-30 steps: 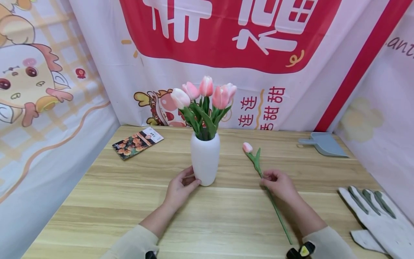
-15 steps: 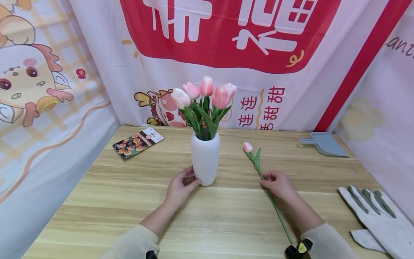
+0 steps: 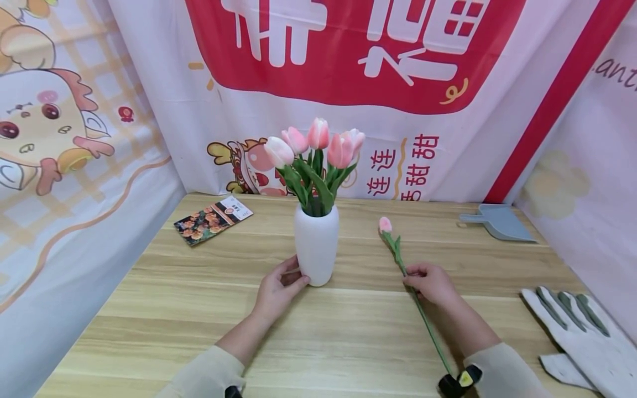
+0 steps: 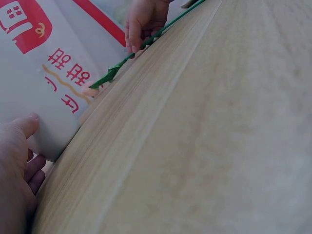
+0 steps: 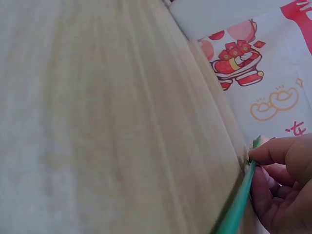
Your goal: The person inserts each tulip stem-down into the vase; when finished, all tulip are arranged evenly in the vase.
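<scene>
A white vase [image 3: 316,249] stands upright on the wooden table and holds several pink tulips [image 3: 318,134] with green leaves. My left hand [image 3: 276,290] grips the vase low on its left side, thumb at the front and fingers reaching behind. In the left wrist view the thumb of that left hand [image 4: 17,165] touches the vase wall [image 4: 51,131]. To the right, a single pink tulip [image 3: 422,314] slants over the table, its bloom pointing away from me. My right hand [image 3: 432,284] pinches its stem between thumb and fingers; the right wrist view shows the green stem [image 5: 237,207] close up.
A seed packet with orange flowers [image 3: 206,222] lies at the back left. At the back right is a grey-blue dustpan [image 3: 505,222]. White and green work gloves [image 3: 587,337] lie at the right edge. A printed cloth [image 3: 318,94] hangs behind the table [image 3: 209,309].
The single tulip's bloom has shifted slightly right and its leaves have turned with the stem in my right hand. My left hand and the vase stay in place.
</scene>
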Demonstrator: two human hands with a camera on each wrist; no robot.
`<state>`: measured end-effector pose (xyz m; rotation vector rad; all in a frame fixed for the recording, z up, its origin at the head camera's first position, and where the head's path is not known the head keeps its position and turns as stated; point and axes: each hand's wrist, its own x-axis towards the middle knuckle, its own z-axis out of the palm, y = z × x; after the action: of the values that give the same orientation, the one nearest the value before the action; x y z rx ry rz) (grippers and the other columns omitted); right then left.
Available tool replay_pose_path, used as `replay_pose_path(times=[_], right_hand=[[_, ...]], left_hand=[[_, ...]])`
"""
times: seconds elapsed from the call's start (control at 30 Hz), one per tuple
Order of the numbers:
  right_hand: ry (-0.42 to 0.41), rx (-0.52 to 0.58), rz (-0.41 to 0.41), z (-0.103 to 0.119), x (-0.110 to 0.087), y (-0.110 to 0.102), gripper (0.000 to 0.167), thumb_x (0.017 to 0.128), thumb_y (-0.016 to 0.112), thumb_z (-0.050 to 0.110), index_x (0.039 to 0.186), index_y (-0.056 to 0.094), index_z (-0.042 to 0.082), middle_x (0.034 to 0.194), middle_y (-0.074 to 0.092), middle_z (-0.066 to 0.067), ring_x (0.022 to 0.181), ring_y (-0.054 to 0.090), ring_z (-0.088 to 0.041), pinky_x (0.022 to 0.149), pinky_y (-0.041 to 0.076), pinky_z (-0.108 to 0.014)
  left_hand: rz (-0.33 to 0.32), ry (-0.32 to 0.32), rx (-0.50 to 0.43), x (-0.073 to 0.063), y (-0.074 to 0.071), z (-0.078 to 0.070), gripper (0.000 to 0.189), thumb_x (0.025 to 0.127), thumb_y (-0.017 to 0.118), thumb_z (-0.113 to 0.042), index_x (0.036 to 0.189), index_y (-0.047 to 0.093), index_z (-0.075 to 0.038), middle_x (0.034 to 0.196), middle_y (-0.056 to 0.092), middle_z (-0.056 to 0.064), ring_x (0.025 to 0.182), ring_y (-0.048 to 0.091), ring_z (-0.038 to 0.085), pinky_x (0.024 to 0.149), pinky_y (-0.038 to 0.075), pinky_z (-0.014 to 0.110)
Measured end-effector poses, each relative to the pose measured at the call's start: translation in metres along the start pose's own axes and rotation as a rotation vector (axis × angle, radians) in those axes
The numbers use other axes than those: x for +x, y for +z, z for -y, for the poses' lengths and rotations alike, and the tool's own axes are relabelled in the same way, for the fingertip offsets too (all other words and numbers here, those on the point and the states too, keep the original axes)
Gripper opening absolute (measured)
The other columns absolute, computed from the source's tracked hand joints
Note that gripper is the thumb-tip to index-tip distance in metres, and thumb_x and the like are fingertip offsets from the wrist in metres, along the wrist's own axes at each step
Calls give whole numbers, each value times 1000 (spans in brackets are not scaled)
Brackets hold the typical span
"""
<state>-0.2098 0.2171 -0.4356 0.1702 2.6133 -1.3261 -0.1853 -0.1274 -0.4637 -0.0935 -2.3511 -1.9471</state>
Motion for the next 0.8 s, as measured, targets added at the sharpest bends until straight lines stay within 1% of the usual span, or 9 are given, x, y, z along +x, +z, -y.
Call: replay_pose_path(times=[0.1, 0.3, 0.4, 0.47, 0.6, 0.73, 0.8], right_hand=[[22, 87, 13, 1, 0, -3, 41, 91, 66, 13, 125, 59, -8, 88, 66, -6, 72, 58, -12, 60, 55, -23], [57, 352, 8, 9, 0, -7, 48, 96, 61, 14, 137, 48, -7, 79, 61, 7, 66, 55, -4, 59, 54, -18], [58, 481, 2, 13, 0, -9, 48, 97, 60, 16, 138, 46, -6, 77, 59, 11, 65, 56, 0, 59, 54, -15], [56, 561, -11, 16, 0, -9, 47, 98, 59, 16, 138, 45, -5, 77, 60, 13, 68, 58, 0, 61, 55, -14], [48, 718, -50, 23, -3, -8, 35, 98, 58, 12, 130, 48, 0, 77, 64, 13, 70, 62, 0, 66, 57, -12], [28, 852, -100, 30, -6, -6, 15, 98, 56, 8, 113, 51, 9, 74, 65, 13, 69, 64, 0, 69, 57, -12], [11, 906, -130, 34, -6, -4, 11, 98, 55, 6, 107, 50, 12, 73, 65, 12, 68, 64, 0, 68, 58, -12]], left_hand=[[-2, -3, -4, 0, 0, 0, 54, 86, 74, -6, 136, 55, -5, 129, 63, 17, 112, 66, 32, 91, 58, 26], [-3, 2, -5, 0, 0, 0, 54, 86, 74, -7, 136, 55, -5, 130, 63, 17, 113, 66, 32, 91, 58, 26], [-4, 2, -4, 0, 0, -1, 54, 86, 74, -8, 136, 55, -5, 130, 63, 17, 112, 66, 31, 91, 58, 27], [-3, 3, -5, -1, 0, -2, 53, 86, 74, -8, 136, 56, -5, 129, 63, 17, 112, 66, 31, 91, 58, 27], [0, 11, -9, -1, 0, -2, 52, 87, 74, -7, 136, 56, -4, 129, 63, 18, 112, 66, 32, 91, 58, 26], [0, 19, -11, -1, 1, -2, 52, 87, 73, -6, 135, 56, -4, 128, 63, 18, 112, 66, 32, 90, 58, 26], [-2, 17, -11, -1, 1, -2, 52, 86, 74, -6, 135, 56, -4, 128, 64, 18, 111, 66, 32, 90, 58, 26]])
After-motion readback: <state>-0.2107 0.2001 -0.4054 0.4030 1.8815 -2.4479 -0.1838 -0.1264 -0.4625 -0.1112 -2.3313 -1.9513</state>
